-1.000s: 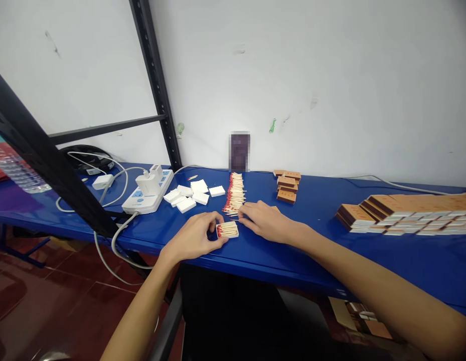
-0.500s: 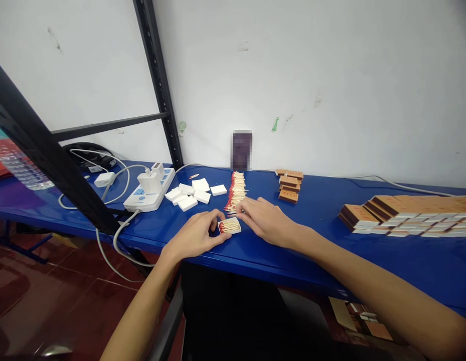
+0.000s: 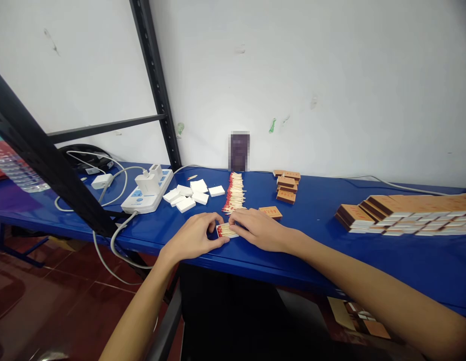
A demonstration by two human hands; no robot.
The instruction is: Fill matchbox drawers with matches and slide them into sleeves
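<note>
A small white matchbox tray (image 3: 225,231) lies near the table's front edge, filled with red-tipped matches. My left hand (image 3: 195,234) grips its left end, fingers behind and thumb in front. Over the tray's right part curls my right hand (image 3: 257,229), with bent fingertips at the matches; whatever it pinches is hidden. A long row of loose matches (image 3: 236,193) runs from just beyond the tray toward the wall. Close behind my right hand rests an orange matchbox sleeve (image 3: 271,212), partly covered by the hand.
White trays (image 3: 198,186) lie jumbled left of the match row, beside a power strip (image 3: 142,202) with cables. Several orange sleeves (image 3: 286,195) are piled at the back right. Stacked matchboxes (image 3: 406,208) fill the far right. A black shelf post (image 3: 155,80) rises at left.
My right hand has shifted left and slightly down, from the tray's right corner to over its matches. The orange sleeve behind that hand now shows. My left hand keeps its hold.
</note>
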